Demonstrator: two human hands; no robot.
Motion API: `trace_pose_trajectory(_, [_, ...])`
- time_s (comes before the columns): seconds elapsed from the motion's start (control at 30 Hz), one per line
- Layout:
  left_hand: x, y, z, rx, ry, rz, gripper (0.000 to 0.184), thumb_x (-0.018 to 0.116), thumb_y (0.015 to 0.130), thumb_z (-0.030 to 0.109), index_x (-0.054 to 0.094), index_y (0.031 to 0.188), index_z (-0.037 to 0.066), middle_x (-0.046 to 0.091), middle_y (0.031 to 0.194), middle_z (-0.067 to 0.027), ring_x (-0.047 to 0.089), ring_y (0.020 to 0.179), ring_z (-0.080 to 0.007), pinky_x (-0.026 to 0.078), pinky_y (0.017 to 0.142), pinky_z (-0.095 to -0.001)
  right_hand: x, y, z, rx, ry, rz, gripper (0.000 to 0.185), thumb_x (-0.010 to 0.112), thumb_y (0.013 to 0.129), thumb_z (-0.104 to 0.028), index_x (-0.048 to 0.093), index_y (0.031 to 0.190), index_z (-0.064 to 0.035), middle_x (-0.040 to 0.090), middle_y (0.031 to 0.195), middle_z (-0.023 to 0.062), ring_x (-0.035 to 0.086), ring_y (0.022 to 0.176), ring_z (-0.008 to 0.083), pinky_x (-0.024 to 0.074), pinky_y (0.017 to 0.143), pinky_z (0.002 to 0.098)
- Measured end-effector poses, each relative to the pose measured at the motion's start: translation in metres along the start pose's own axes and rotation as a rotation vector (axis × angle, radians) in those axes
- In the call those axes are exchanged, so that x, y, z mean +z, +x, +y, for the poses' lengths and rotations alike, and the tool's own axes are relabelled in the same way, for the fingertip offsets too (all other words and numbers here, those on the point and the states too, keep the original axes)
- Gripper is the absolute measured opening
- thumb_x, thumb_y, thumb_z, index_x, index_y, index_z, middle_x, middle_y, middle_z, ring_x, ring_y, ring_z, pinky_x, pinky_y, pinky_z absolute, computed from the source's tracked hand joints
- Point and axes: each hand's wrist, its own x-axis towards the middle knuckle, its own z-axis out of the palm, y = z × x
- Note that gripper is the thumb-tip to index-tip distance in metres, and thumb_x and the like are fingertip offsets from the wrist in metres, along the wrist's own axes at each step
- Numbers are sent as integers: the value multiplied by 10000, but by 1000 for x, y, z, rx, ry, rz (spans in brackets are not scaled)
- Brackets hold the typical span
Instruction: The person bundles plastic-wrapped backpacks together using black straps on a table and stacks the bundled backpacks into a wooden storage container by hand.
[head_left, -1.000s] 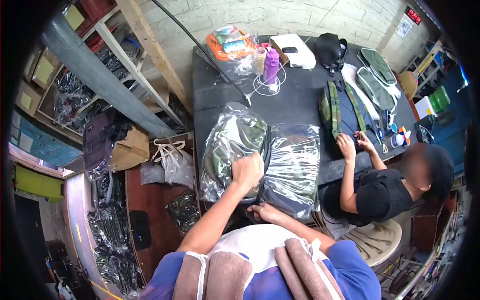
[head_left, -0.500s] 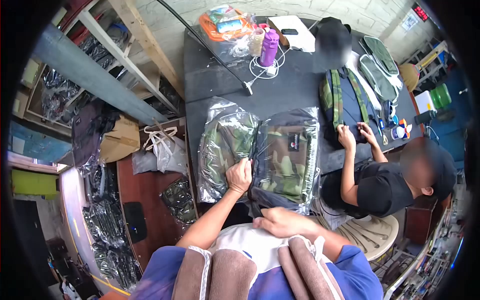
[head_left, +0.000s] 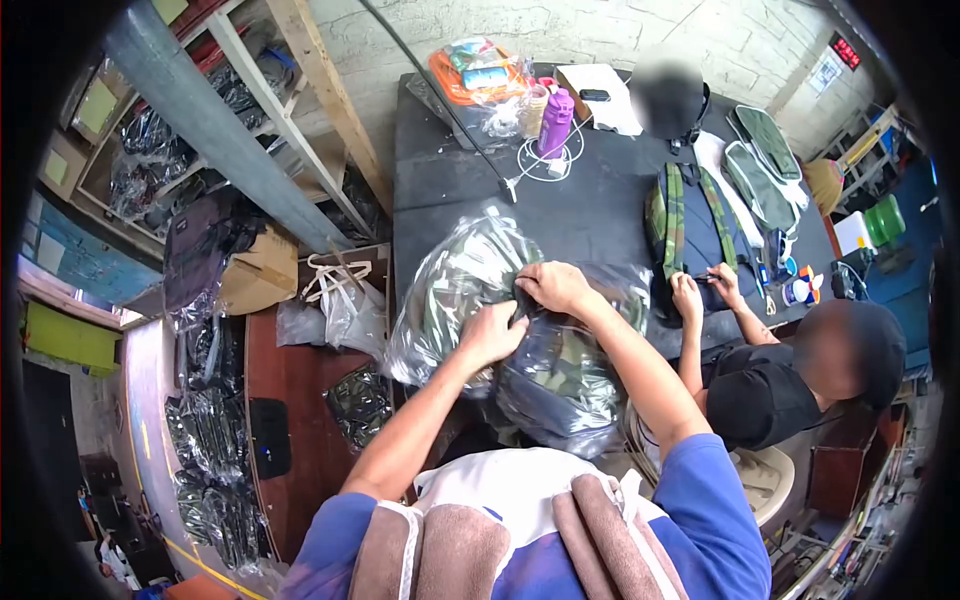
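Two camouflage bags in clear plastic lie side by side at the table's near edge. The left plastic-wrapped bag is bulky and shiny with folds. The right plastic-wrapped bag is tilted toward my body, its plastic crumpled. My left hand is closed at the inner edge of the left bag. Just above and to the right, my right hand has its fingers closed on the plastic where the two bags meet. My fingers hide exactly which layer each grips.
A co-worker at the right holds a camouflage backpack on the black table. Behind stand a purple bottle, a white cable and an orange basket. A metal post and shelves rise at the left.
My right hand has risen from near my waist to the gap between the bags. The right bag has tipped and crumpled toward me. My left hand has shifted slightly.
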Motion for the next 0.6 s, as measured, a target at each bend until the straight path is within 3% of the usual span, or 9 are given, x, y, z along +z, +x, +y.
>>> trace_pose_trajectory(0.03, [-11, 5, 0, 64, 35, 7, 263, 670, 934, 292, 637, 892, 35, 688, 832, -253, 685, 827, -463, 524, 723, -547, -4, 4, -2, 65, -32, -46, 313, 624, 971, -395, 788, 1070, -147, 764, 979, 164, 736, 954, 369, 575, 860, 495])
trace_pose_trajectory(0.13, [-25, 9, -5, 282, 341, 122, 179, 680, 944, 249, 656, 969, 73, 722, 795, -179, 717, 756, -391, 562, 673, -506, -12, 15, -6, 165, -70, -109, 342, 645, 941, -403, 793, 1087, -132, 767, 1019, 177, 739, 995, 362, 578, 885, 477])
trace_pose_trajectory(0.27, [-27, 3, -19, 336, 447, 100, 133, 679, 945, 210, 662, 996, 88, 730, 816, -131, 719, 719, -355, 568, 624, -470, 14, 12, 0, 388, -19, -209, 393, 708, 889, -431, 801, 1087, -104, 753, 1129, 218, 722, 1105, 382, 566, 967, 465])
trace_pose_trajectory(0.33, [-20, -1, -29, 485, 466, 71, 129, 674, 942, 191, 683, 1031, 98, 718, 837, -109, 718, 710, -346, 565, 590, -461, 22, 1, -4, 410, -31, -215, 431, 755, 857, -459, 800, 1107, -110, 752, 1134, 217, 727, 1093, 376, 570, 958, 466])
trace_pose_trajectory(0.4, [-12, -7, -25, 317, 218, 64, 227, 604, 948, 241, 742, 934, 61, 713, 863, -162, 718, 819, -378, 569, 741, -504, 19, -16, -9, 324, -2, -113, 458, 793, 836, -474, 762, 1053, -73, 769, 1016, 203, 747, 996, 371, 580, 881, 480])
trace_pose_trajectory(0.47, [-20, 5, -8, -98, 121, -178, 345, 550, 927, 292, 723, 858, 2, 724, 889, -214, 698, 898, -424, 533, 803, -534, 21, -39, -18, 230, 276, 215, 355, 774, 877, -329, 695, 1096, -60, 744, 1042, 191, 714, 1038, 371, 555, 905, 467])
trace_pose_trajectory(0.53, [4, 28, -51, -21, -52, -218, 405, 512, 902, 322, 707, 865, -31, 718, 928, -265, 683, 928, -457, 505, 800, -550, 20, -52, -33, -100, 261, 649, 321, 744, 882, -174, 644, 1163, -56, 677, 1134, 177, 648, 1104, 369, 513, 962, 453])
trace_pose_trajectory(0.57, [4, 31, -52, -85, -101, -215, 382, 516, 892, 292, 706, 832, -34, 719, 832, -225, 692, 786, -371, 498, 724, -476, 14, -65, -46, -121, 255, 655, 287, 726, 865, -106, 649, 1135, -44, 616, 1206, 165, 585, 1153, 366, 471, 1016, 453])
trace_pose_trajectory(0.6, [3, 33, -51, -80, -98, -217, 382, 516, 892, 292, 706, 832, -34, 719, 832, -225, 692, 786, -371, 498, 724, -476, 14, -74, -50, -180, 252, 640, 297, 767, 856, -150, 672, 1122, -56, 627, 1183, 162, 593, 1144, 365, 479, 998, 452])
